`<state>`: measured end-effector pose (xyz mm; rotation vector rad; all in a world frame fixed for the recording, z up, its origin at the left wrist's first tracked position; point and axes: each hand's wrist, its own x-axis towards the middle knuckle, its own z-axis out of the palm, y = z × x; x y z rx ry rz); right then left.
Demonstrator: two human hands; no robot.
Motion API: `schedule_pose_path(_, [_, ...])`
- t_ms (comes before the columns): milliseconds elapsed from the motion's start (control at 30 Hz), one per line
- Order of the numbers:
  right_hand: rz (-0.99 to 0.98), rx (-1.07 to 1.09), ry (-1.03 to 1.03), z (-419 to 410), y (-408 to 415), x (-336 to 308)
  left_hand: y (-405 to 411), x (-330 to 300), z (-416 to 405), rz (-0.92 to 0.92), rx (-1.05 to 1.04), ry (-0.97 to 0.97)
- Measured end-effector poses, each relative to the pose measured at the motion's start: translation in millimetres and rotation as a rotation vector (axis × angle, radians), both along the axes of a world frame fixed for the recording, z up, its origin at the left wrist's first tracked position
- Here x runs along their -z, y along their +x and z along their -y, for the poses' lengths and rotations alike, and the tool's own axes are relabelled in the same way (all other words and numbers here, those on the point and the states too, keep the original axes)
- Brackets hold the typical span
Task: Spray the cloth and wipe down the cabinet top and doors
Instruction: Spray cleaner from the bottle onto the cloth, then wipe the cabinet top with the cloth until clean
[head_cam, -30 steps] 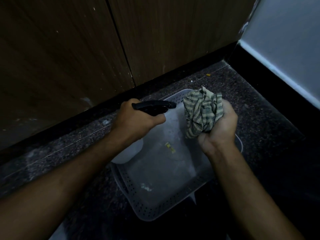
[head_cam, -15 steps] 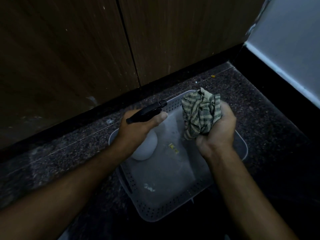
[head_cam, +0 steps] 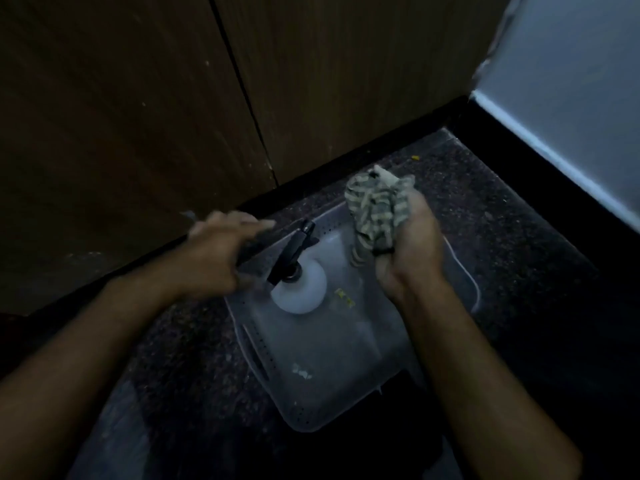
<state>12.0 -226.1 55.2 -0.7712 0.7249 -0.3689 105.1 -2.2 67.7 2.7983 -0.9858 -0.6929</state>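
now spray bottle (head_cam: 299, 289) upright in basket (head_cam: 346, 393), right hand (head_cam: 408, 251) gripping cloth (head_cam: 379, 211)

- The left hand (head_cam: 221, 254) sits left of the frame's centre, blurred, palm down, fingers loosely spread and reaching toward the right; it grips nothing.
- The left forearm is bare and runs from the lower left corner up to that wrist.
- The right hand (head_cam: 410, 251) sits right of centre, upright, fingers curled closed around a bunched striped cloth (head_cam: 377, 209).
- The right forearm is bare and rises from the lower right edge to its wrist.
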Motion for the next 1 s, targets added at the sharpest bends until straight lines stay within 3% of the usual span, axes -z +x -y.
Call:
schedule_pose_path(100, [-0.202,0.029,-0.090,-6,-17,-26,-15,-53,16,0.055,-0.278,-0.483])
schedule_pose_path(200, [-0.297,0.023,-0.196,-15,-40,-66,-51,-105,49,-0.028,-0.404,-0.754])
schedule_pose_path(367, [-0.199,0.070,-0.407,-5,-67,-150,-106,-151,97,-0.189,-0.575,-0.990])
schedule_pose_path(533, [0.043,-0.065,-0.634,11,-114,-222,-146,-168,130,-0.357,-0.643,-1.299])
schedule_pose_path(733, [0.057,0.043,-0.992,46,-197,-266,-204,-191,165,-0.570,-0.395,-1.229])
schedule_pose_path(867, [-0.231,-0.076,-1.365,76,-248,-290,-239,-209,181,-0.660,-0.265,-1.177])
schedule_pose_path(1000, [-0.457,-0.169,-1.685,94,-268,-292,-248,-215,200,-0.706,-0.299,-1.091])
